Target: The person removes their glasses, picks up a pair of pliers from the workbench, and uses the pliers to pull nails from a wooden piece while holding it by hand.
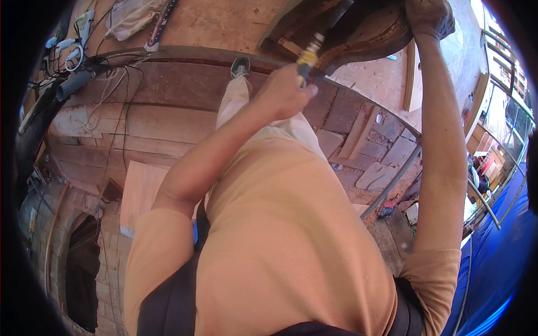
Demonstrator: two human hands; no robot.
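My left hand (286, 92) is closed around the yellow-and-black handle of a hand tool (307, 57). A pale metal collar tops the handle, pointing up and away toward the wood. The tool's far end blends into the dark wood, so its kind is unclear. A dark curved wooden piece (367, 45) with a wavy edge rests on the workbench (224, 25). My right hand (430, 19) grips the right end of that piece, with its fingers curled and partly hidden at the top edge of the view.
At the far left lie plugs and a power strip (73, 49) with tangled cables. A pale crumpled cloth (131, 17) and a long red-and-black tool (159, 25) lie on the bench. Wood scraps (358, 134) cover the floor below. A blue tarp (499, 252) hangs at right.
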